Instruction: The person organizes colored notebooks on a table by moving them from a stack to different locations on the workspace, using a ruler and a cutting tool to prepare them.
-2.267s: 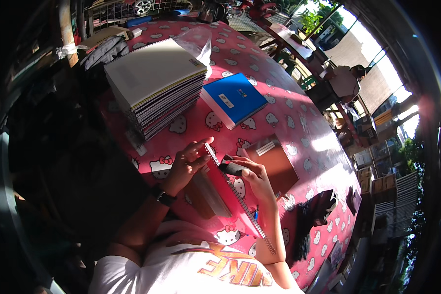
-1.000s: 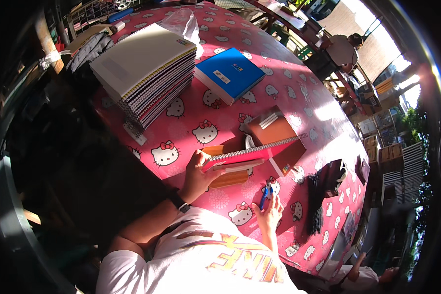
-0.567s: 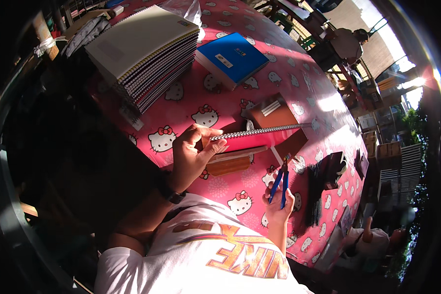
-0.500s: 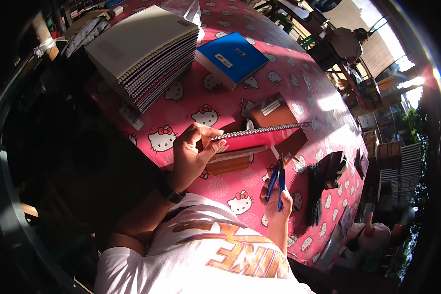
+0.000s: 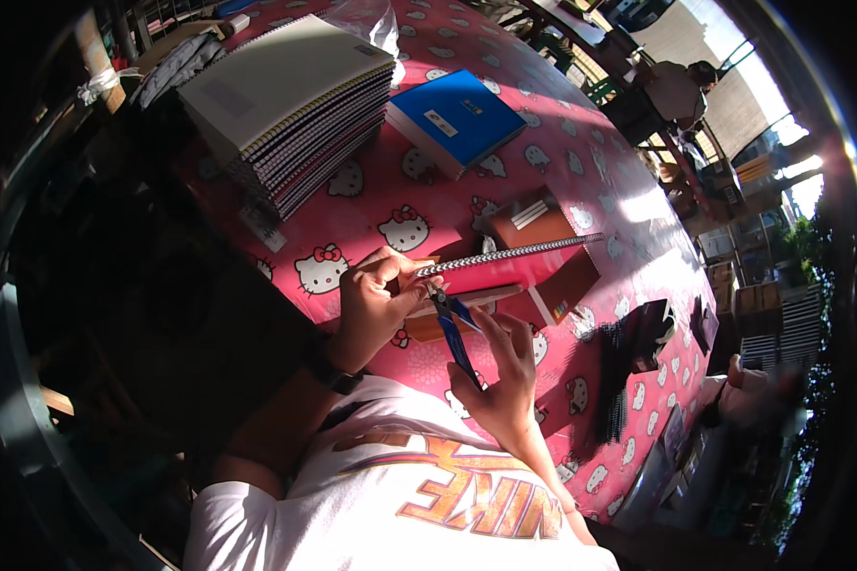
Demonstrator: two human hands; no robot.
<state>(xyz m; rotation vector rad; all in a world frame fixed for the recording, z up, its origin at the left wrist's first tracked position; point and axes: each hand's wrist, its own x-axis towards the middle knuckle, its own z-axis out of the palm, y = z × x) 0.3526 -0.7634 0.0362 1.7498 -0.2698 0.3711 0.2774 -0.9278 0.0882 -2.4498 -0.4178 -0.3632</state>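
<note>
A spiral-bound notebook with a red cover (image 5: 481,276) is tilted up over the table, its black-and-white coil (image 5: 533,249) along the upper edge. My left hand (image 5: 371,309) pinches the coil's left end between thumb and fingers. In my right hand (image 5: 507,385) is a pair of cutting pliers (image 5: 455,338) with blue handles. Their jaws point up at the coil's left end, close beside my left fingertips; whether they touch the wire I cannot tell. My right fingers lie along the handles, which are slightly apart.
A tall stack of spiral notebooks (image 5: 290,90) stands at the far left, beside a blue book (image 5: 462,114). A brown cover (image 5: 538,221) lies behind the held notebook. On the right are black coils (image 5: 611,381) and a black box (image 5: 649,338). A person (image 5: 676,90) sits far right.
My right hand has brought the pliers left and up, from below the notebook's right part to the coil's left end. My left hand keeps its pinch there.
</note>
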